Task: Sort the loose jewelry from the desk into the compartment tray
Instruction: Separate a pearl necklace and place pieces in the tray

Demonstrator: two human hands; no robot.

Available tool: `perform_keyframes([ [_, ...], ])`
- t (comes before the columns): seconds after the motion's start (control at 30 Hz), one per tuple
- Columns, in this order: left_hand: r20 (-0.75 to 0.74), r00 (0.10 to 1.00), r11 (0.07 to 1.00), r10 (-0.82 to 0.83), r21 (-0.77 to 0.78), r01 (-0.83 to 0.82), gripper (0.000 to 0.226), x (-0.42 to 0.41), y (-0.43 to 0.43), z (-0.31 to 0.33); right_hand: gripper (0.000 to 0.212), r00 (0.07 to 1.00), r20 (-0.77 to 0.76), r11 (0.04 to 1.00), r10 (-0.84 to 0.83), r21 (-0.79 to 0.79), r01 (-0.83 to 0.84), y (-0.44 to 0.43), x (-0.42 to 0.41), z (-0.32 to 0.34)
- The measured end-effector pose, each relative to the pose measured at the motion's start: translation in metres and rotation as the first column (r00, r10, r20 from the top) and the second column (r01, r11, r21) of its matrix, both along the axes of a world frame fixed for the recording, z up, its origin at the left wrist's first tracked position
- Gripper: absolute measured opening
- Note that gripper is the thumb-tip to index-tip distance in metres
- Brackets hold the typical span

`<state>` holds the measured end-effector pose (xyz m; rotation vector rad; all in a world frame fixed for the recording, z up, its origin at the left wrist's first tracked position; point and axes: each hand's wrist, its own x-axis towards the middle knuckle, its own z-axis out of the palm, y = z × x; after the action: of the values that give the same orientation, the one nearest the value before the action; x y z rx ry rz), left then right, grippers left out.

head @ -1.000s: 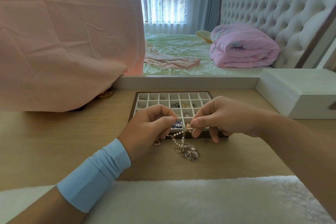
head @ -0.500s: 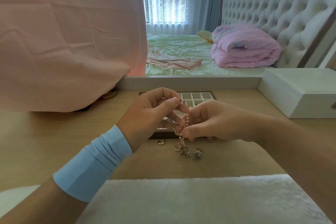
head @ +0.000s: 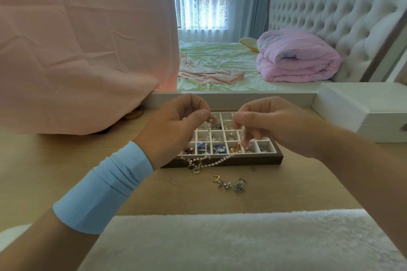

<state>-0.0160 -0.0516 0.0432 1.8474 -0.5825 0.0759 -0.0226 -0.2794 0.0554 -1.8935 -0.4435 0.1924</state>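
left hand [head: 174, 130] and right hand [head: 271, 125] have grips clamped on a pale pink beaded necklace [head: 217, 161] above the white-lined wooden compartment tray [head: 231, 160]. its sagging loop may snag a gold ring [head: 196, 171].

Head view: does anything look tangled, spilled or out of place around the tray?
Nothing looks spilled or damaged. The bead strand, pinched by the left hand and right hand, sags in a loop over the tray at its front rim. A gold ring and small pieces lie loose on the desk, not yet sorted.
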Motion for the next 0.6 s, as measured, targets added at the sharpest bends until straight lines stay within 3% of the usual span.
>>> perform_keyframes([
  [0.17, -0.109, 0.991, 0.990, -0.082, 0.103, 0.094, 0.012, -0.003, 0.000, 0.001, 0.024, 0.998, -0.043, 0.976, 0.047, 0.216, -0.037, -0.001, 0.003, 0.001],
  [0.27, -0.144, 0.982, 0.983, -0.127, 0.116, 0.144, 0.008, -0.003, 0.000, 0.001, 0.022, 0.998, -0.039, 0.971, 0.049, 0.238, -0.038, 0.001, -0.001, 0.004],
  [0.43, -0.180, 0.964, 0.947, -0.194, 0.223, 0.233, 0.012, 0.002, 0.006, 0.001, 0.016, 0.992, 0.124, 0.994, -0.011, 0.106, -0.002, 0.004, -0.001, 0.008],
  [0.53, -0.064, 0.980, 0.893, -0.187, 0.404, 0.196, 0.014, 0.003, 0.005, 0.002, 0.015, 0.961, 0.277, 0.999, -0.017, -0.036, 0.028, 0.012, 0.000, 0.012],
  [0.6, 0.008, 0.991, 0.888, -0.134, 0.445, 0.117, 0.010, 0.003, 0.001, 0.002, 0.013, 0.940, 0.340, 0.995, -0.003, -0.096, 0.038, 0.020, 0.001, 0.016],
])
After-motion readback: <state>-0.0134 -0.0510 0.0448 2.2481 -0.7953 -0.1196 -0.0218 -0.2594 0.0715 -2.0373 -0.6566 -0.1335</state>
